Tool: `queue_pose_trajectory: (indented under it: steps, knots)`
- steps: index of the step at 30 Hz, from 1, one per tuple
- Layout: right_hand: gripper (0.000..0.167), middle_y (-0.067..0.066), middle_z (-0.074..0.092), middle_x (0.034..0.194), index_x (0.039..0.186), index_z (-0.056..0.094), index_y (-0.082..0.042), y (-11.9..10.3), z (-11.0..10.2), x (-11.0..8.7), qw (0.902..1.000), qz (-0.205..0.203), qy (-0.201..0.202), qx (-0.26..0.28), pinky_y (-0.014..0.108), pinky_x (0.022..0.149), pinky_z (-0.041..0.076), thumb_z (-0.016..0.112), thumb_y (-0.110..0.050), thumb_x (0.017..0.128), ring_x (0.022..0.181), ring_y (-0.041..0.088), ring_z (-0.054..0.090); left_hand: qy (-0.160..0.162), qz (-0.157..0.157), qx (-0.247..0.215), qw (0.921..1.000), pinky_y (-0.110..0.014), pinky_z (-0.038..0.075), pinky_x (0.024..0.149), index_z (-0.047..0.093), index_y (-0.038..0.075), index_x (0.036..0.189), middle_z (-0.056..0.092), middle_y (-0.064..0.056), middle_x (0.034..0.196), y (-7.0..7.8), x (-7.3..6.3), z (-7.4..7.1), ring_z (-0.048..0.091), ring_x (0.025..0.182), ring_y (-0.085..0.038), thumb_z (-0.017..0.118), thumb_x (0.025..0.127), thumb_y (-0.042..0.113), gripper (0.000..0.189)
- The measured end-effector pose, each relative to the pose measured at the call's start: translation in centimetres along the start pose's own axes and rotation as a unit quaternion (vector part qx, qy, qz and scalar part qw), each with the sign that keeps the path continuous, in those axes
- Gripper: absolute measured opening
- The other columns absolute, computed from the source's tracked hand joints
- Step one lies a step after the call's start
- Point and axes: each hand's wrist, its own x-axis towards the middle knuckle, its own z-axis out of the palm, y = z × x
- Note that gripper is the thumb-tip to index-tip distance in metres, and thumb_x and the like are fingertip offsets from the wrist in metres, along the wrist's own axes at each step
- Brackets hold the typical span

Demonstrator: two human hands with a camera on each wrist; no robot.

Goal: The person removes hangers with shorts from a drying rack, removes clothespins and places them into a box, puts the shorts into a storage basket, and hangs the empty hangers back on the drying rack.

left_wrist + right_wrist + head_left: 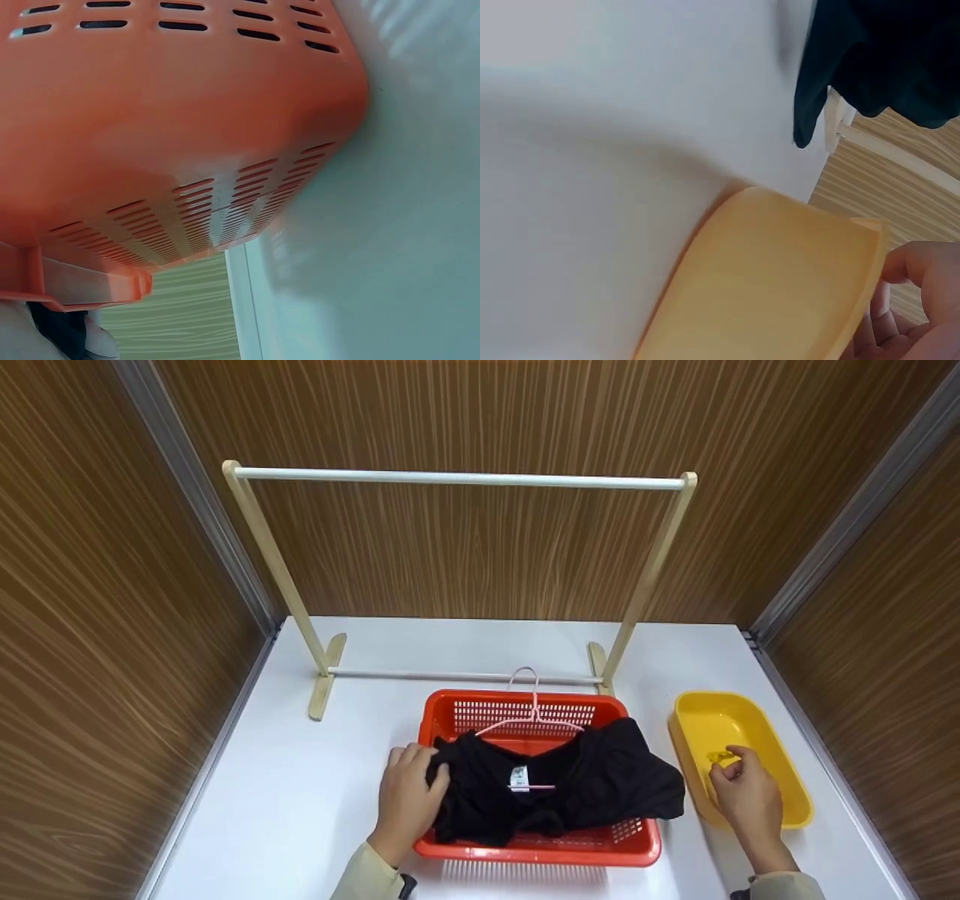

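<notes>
A black garment (615, 772) with a white neck label lies across the red basket (570, 856), a pink hanger (534, 712) inside its neck opening. At the basket's left rim, my left hand (409, 791) grips the garment's left end, thumb on top of the cloth. In the left wrist view, dark cloth (64, 330) shows between the fingers. Over the yellow tray (796, 802), my right hand (750, 795) pinches a small shiny yellow clip (720, 756) between thumb and index finger. The right wrist view hides that clip behind the tray wall.
Behind the basket stands a wooden clothes rack with a white top rail (457, 477) and a lower bar (465, 675). Its feet rest on the white table (300, 780). Wood-patterned panels (450, 555) enclose the back and both sides.
</notes>
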Motion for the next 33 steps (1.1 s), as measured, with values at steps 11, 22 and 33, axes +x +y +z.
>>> queue_pose_trajectory:
  steps: [11, 22, 33]
  knots:
    - [0.026, 0.004, 0.062, 0.076, 0.117, 0.066, -0.001, -1.6, 0.6, -1.0, 0.9956, -0.038, 0.068, 0.052, 0.022, 0.063, 0.039, 0.067, -0.01, 0.092, 0.065, 0.011, 0.051, 0.0, -0.001, 0.007, 1.0, -0.038, 0.047, 0.083, 0.072, 0.011, 0.103, 0.066, 0.0, 0.099, -0.1, 0.0, 0.1, 0.052, 0.092, -0.02, 0.069, 0.096, 0.024, 0.015]
    - [0.041, 0.019, 0.067, 0.111, 0.12, 0.067, 0.005, -8.7, 2.5, -3.7, 0.9479, -0.267, 0.062, 0.163, 0.024, 0.098, 0.038, 0.073, 0.012, 0.08, 0.104, 0.025, 0.06, -0.007, -0.012, 0.005, 0.9999, -0.037, 0.046, 0.084, 0.073, 0.012, 0.104, 0.066, 0.002, 0.101, -0.2, 0.1, 0.2, 0.052, 0.094, -0.019, 0.068, 0.096, 0.026, 0.017]
    - [0.046, 0.018, 0.067, 0.124, 0.13, 0.064, -0.001, -10.7, 5.6, -4.2, 0.959, -0.275, -0.021, 0.064, 0.058, 0.102, 0.04, 0.078, -0.015, 0.088, 0.116, 0.04, 0.061, -0.017, -0.019, 0.006, 0.9997, -0.037, 0.046, 0.084, 0.072, 0.014, 0.104, 0.066, 0.003, 0.102, -0.3, 0.3, 0.1, 0.051, 0.094, -0.018, 0.068, 0.097, 0.028, 0.017]
